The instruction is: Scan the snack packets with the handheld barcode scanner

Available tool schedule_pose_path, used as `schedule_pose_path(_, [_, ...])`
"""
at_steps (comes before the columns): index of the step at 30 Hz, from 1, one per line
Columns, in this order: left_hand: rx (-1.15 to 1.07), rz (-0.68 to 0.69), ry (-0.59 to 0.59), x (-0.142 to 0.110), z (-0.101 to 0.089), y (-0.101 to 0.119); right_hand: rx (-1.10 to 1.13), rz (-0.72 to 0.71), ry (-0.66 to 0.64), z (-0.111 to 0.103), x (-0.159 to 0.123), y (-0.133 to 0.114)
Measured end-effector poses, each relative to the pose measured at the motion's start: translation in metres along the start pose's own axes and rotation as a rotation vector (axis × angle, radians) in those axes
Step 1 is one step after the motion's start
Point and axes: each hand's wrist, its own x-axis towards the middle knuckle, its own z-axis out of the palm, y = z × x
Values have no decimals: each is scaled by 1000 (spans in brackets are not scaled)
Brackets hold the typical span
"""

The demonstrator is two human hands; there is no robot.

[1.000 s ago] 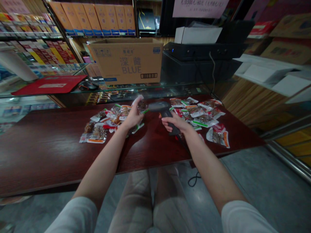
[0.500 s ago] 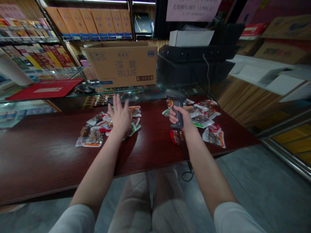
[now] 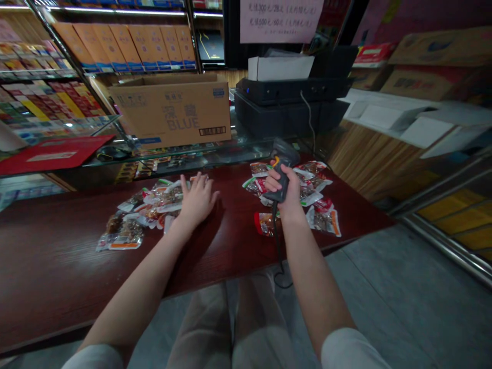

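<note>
Left hand [image 3: 198, 202] has come down since the previous frame: palm now on the dark-red wooden desk [image 3: 49, 230], fingers spread, grip holding nothing. It lies just beside the left heap of foil snack packets [image 3: 142, 215], at that heap's 3 o'clock. Right hand [image 3: 286, 192]: grip closed round the handle of a black corded barcode scanner [image 3: 284, 151], head pointing toward 12 o'clock, held over the right heap of snack packets [image 3: 313, 177]. Scanner cable [image 3: 275, 230] drops past the desk's near edge at 6 o'clock. Beyond, on a glass display counter [image 3: 230, 151], stands a cardboard carton [image 3: 169, 115] at 12 o'clock; red mat [image 3: 54, 156] and computer mouse [image 3: 113, 152] lie at 10 o'clock.
</note>
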Motion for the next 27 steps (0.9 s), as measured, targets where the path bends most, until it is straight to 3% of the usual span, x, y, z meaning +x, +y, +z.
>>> schedule_pose_path(3, [-173, 47, -173, 25, 15, 30, 50, 0, -1, -2, 0, -1])
schedule_pose_path(7, [-299, -60, -334, 67, 41, 68, 130, 34, 22, -2, 1, -1])
schedule_pose_path(12, [-323, -155, -484, 93, 61, 79, 151, 69, 27, -2, 2, 1])
schedule_pose_path(16, [-517, -194, -341, 84, 55, 58, 138, 95, -23, -2, 3, 3])
schedule_pose_path(23, [-1032, -253, -31, 48, 8, 3, -91, 262, -127, 1, 3, 13])
schedule_pose_path(27, [-1263, -337, 72, 31, -3, -24, -262, 280, -171, 8, -1, 26])
